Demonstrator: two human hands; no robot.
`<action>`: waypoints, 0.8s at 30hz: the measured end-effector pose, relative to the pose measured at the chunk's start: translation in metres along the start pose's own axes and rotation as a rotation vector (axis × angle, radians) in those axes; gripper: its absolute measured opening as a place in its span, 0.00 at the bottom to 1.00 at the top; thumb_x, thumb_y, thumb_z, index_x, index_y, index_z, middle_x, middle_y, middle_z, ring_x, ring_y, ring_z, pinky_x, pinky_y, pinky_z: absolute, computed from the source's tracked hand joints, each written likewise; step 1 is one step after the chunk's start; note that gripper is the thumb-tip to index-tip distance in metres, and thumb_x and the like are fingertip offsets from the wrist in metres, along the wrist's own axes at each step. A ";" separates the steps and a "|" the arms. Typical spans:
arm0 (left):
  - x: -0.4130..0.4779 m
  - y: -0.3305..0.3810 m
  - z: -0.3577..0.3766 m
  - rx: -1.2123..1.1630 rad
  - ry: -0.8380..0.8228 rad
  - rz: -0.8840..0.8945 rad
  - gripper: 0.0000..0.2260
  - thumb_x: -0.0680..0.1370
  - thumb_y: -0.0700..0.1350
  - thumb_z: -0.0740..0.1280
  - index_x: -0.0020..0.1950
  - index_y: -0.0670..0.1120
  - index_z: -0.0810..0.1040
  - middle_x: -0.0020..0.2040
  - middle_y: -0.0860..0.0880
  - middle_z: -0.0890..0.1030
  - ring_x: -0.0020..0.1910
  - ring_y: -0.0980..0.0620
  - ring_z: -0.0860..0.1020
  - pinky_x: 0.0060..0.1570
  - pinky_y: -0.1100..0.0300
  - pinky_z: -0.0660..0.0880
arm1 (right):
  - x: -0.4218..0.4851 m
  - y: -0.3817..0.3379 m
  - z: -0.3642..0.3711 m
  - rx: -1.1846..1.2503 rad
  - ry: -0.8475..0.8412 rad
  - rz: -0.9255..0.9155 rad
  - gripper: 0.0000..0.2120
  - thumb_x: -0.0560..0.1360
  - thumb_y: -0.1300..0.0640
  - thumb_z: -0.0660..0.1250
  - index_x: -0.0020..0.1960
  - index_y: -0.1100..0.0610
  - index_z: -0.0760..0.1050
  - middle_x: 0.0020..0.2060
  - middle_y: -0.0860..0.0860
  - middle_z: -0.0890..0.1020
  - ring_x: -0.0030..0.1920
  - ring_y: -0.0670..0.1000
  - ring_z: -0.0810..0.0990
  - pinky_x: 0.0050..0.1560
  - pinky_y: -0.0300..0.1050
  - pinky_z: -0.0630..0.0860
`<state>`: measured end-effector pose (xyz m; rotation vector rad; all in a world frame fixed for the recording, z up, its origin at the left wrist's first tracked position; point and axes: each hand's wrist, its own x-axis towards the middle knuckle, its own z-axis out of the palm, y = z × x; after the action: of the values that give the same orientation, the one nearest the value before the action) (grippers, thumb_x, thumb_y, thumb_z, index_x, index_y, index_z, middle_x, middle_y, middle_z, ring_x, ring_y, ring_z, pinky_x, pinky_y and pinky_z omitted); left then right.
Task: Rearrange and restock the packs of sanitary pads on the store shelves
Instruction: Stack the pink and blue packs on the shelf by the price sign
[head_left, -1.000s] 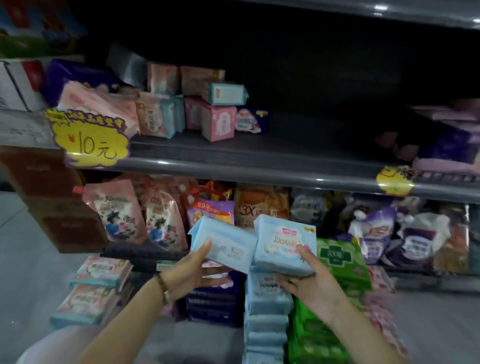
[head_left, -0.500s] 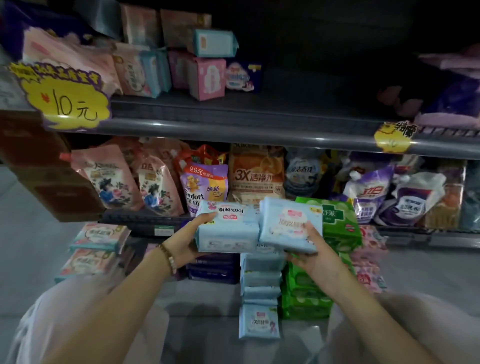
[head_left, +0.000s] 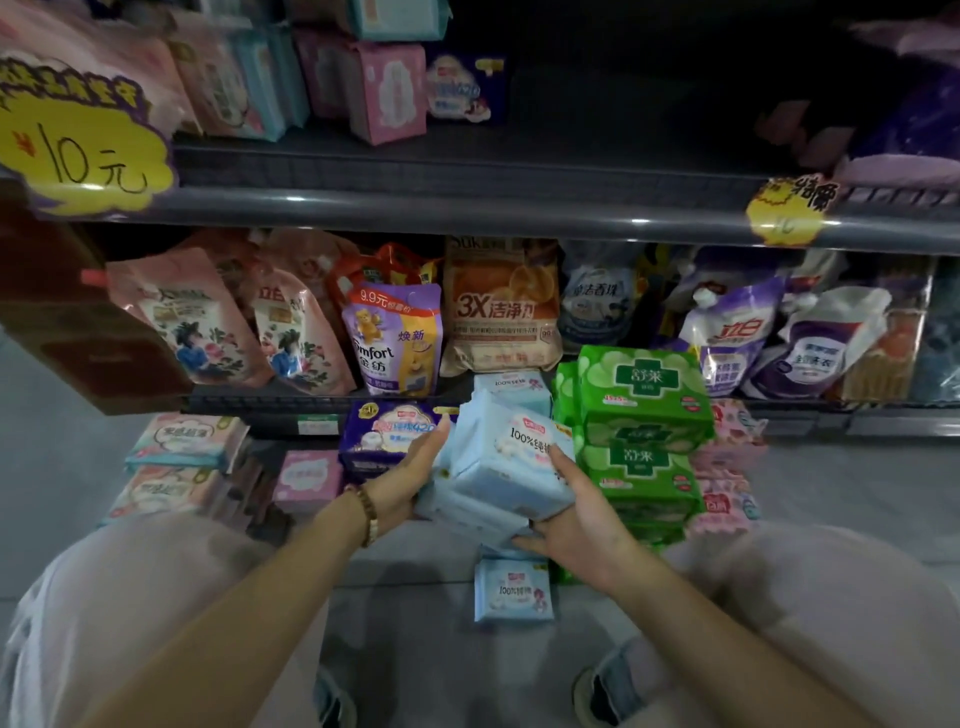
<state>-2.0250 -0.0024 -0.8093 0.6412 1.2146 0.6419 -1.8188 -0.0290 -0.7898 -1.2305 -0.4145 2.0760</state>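
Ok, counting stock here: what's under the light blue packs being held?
One more light blue pad pack lies on the floor below the held packs; whatever sits between them is covered.

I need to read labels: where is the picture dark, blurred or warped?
Head view: the grey metal upper shelf goes black at the back, its edge bows, the pink plastic packs top left smear, the light-blue plastic pad pack reads clearly.
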 end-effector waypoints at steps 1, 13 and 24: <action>0.004 -0.004 -0.001 0.033 -0.007 -0.020 0.55 0.53 0.77 0.70 0.75 0.55 0.61 0.71 0.50 0.71 0.62 0.47 0.77 0.50 0.50 0.80 | 0.003 0.004 -0.004 -0.005 0.021 -0.002 0.29 0.67 0.40 0.66 0.64 0.53 0.75 0.58 0.57 0.82 0.57 0.59 0.79 0.54 0.57 0.77; 0.010 -0.053 0.019 0.166 -0.107 -0.377 0.43 0.64 0.76 0.57 0.67 0.48 0.74 0.65 0.37 0.75 0.56 0.44 0.77 0.60 0.41 0.72 | 0.025 0.050 -0.059 -0.108 0.048 0.170 0.26 0.71 0.46 0.70 0.66 0.53 0.74 0.60 0.54 0.81 0.61 0.55 0.79 0.62 0.53 0.74; 0.055 -0.132 0.031 -0.021 0.025 -0.378 0.32 0.63 0.69 0.68 0.60 0.51 0.78 0.58 0.47 0.82 0.61 0.45 0.76 0.66 0.48 0.68 | 0.057 0.090 -0.104 -0.123 0.183 0.243 0.27 0.70 0.57 0.71 0.68 0.54 0.70 0.56 0.51 0.81 0.54 0.51 0.80 0.46 0.43 0.79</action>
<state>-1.9695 -0.0515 -0.9353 0.3716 1.3072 0.3451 -1.7834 -0.0613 -0.9309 -1.5978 -0.3250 2.1392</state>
